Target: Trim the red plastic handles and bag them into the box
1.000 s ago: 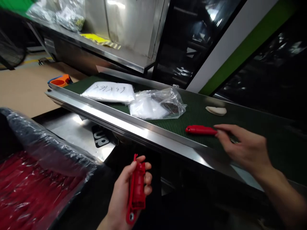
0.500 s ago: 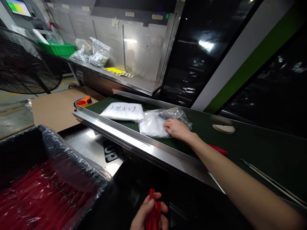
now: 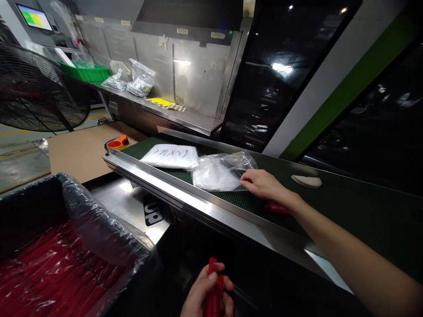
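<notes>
A red tool is held in the left hand. The right hand is placed at the edge of a clear bag; left of that hand, past the bag, a marked packet is laid. Beneath its wrist, a second red tool is partly hidden.

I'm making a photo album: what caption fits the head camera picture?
Left hand grips a red piece; right hand is at a clear bag on the green surface.

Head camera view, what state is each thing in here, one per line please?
Left hand: closed around red part
Right hand: fingers at clear bag, hold unclear
Clear bag: lying crumpled
White packet: lying flat, handwriting on top
Bin: open, lined, holding red pieces
Screen: lit
Fan: spinning or stopped, unclear
</notes>
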Motion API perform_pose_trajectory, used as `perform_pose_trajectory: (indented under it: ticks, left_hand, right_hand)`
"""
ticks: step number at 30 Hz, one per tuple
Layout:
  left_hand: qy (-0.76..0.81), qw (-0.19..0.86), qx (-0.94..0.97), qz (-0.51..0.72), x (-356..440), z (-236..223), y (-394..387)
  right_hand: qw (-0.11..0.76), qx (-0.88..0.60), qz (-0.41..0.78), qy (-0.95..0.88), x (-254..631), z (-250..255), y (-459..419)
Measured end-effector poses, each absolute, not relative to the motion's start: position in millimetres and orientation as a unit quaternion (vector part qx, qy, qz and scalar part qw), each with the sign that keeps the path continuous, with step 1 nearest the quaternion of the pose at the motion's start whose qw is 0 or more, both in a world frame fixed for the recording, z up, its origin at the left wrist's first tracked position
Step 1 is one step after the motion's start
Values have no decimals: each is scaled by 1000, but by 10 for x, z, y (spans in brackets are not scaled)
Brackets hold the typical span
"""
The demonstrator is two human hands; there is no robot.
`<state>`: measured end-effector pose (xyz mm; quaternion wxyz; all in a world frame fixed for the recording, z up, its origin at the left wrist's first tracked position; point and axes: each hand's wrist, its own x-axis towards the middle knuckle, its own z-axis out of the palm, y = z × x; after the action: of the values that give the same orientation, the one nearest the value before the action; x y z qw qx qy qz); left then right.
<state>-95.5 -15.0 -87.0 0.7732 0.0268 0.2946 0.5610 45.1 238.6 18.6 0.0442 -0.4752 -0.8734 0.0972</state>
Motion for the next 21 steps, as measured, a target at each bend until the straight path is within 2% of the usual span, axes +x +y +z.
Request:
perform_pose_trajectory:
  ticks: [5, 9, 13, 17, 21]
  left_hand:
    - [376, 695, 112, 602, -887, -620, -126]
    - [386, 655, 179, 624, -818, -452, -131]
    - [423, 659, 212, 585, -725, -466, -158]
    - [480, 655, 230, 537, -649, -540, -181]
    - [596, 530, 345, 496, -637, -569, -201]
  right_hand:
    - [134, -473, 187, -851, 545, 329, 1599]
    - [124, -380, 337, -852, 575, 195, 774]
    - [133, -375, 423, -814, 703, -94, 324]
    - [225, -435, 362, -793, 898, -303, 210]
    - [309, -458, 239, -799, 959, -280, 142]
